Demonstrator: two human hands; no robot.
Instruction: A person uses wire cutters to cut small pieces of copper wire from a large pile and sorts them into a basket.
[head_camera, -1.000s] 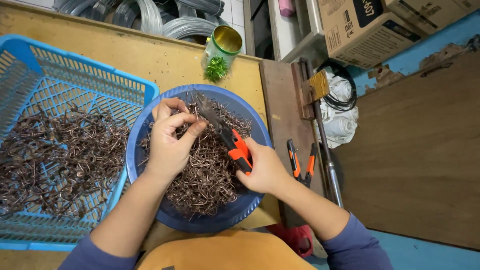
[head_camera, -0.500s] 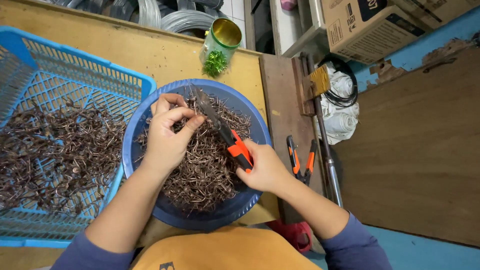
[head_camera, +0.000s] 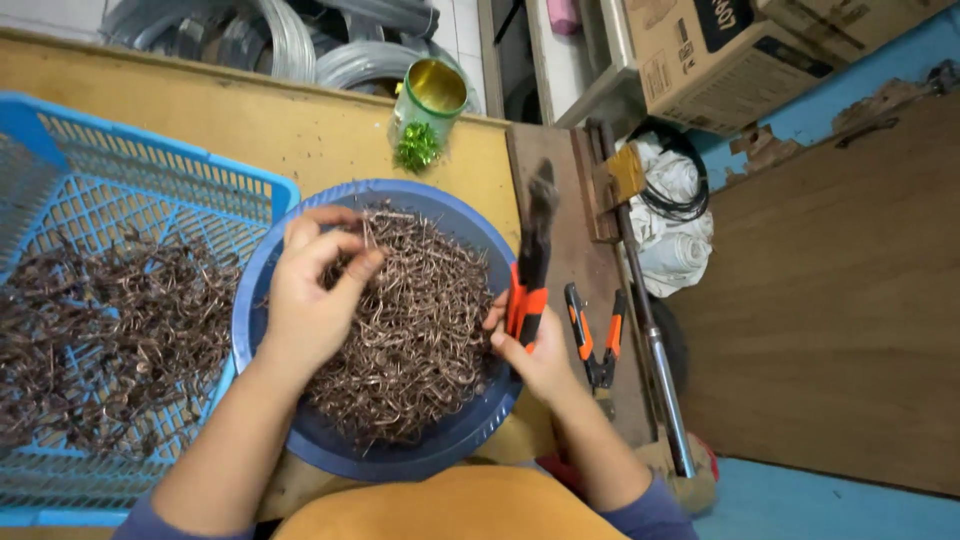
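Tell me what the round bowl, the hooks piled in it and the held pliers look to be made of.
Round bowl: likely plastic, smooth uniform blue with a moulded rim.
Hooks: probably metal wire, thin bent strands in dull brown, perhaps rusted or coated.
Pliers: dark metal head, handles sleeved in orange and black, likely rubber or plastic; the right hand holds them.

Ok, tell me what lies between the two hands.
In the head view, the heap of brown bent wire pieces in the round blue basin fills the stretch between left hand and right hand.

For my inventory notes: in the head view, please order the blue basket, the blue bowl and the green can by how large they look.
1. Basket, though partly cut off by the frame.
2. Bowl.
3. Can, clearly smallest, though farther from the camera.
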